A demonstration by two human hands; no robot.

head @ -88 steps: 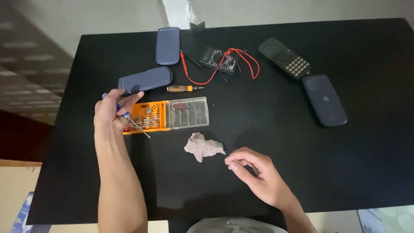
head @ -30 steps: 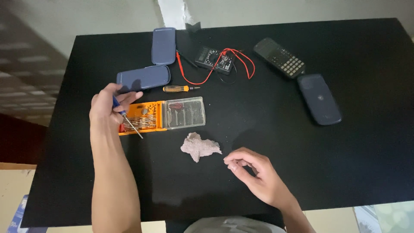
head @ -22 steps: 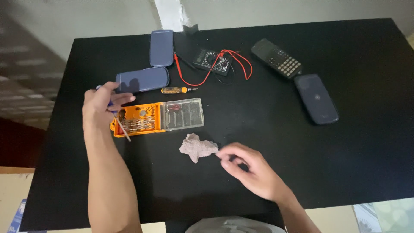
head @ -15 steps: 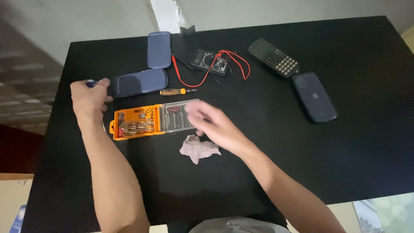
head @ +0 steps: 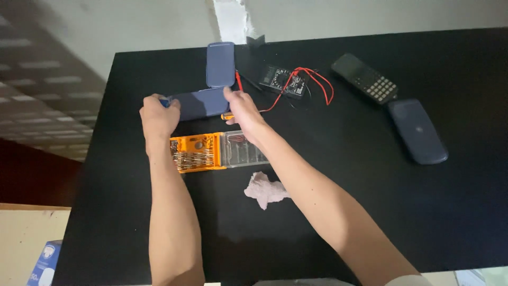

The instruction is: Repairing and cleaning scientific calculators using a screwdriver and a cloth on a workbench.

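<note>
Lying between both hands' fingers point(head: 228, 95): blue case point(head: 200, 103)

On my feed I count three dark blue cases point(head: 220, 63), one calculator point(head: 365, 77), one multimeter point(head: 282, 81) with its red leads, one orange bit box point(head: 197, 153), one small screwdriver point(head: 228, 116), one crumpled cloth point(head: 266, 189), all on one black table point(head: 370, 201).

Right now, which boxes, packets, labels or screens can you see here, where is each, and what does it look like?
Bit case: table middle-left, below both hands; flat rectangle, orange half, clear half.
Multimeter: table top centre; small black box with dial, red and black leads.
Calculator: top right; dark slab, pale keys, dark screen.
Carton: floor, bottom-left corner; blue and white, mostly cut off.
</note>
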